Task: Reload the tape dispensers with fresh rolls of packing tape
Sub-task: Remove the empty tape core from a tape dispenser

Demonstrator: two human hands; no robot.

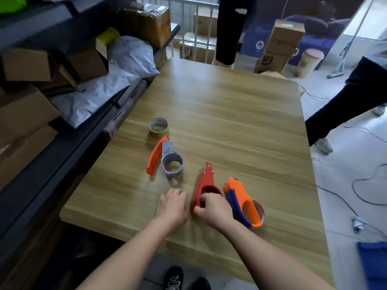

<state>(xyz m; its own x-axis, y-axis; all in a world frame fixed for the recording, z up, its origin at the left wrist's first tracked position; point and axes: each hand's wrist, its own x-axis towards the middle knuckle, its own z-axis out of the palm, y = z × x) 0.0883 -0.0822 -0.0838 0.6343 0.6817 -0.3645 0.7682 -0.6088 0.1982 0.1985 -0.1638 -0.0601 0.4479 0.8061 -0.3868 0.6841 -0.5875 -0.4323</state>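
Three tape dispensers lie on the wooden table (230, 105). My right hand (214, 208) grips the near end of the red dispenser (204, 181), fingers curled into its opening. My left hand (171, 208) rests on the table just left of it, fingers bent down, holding nothing that I can see. An orange and silver dispenser (165, 159) lies farther left with an empty metal ring. An orange and blue dispenser (240, 199) lies at the right, with a clear tape roll (259, 210) on it. A tape roll (158, 128) stands beyond the silver dispenser.
Shelves at the left hold cardboard boxes (25, 114) and white plastic mailer bags (117, 80). More boxes (282, 40) and a bin (307, 62) stand on the floor beyond the table. A person's legs (345, 101) stand at the right. Cables (366, 185) lie on the floor.
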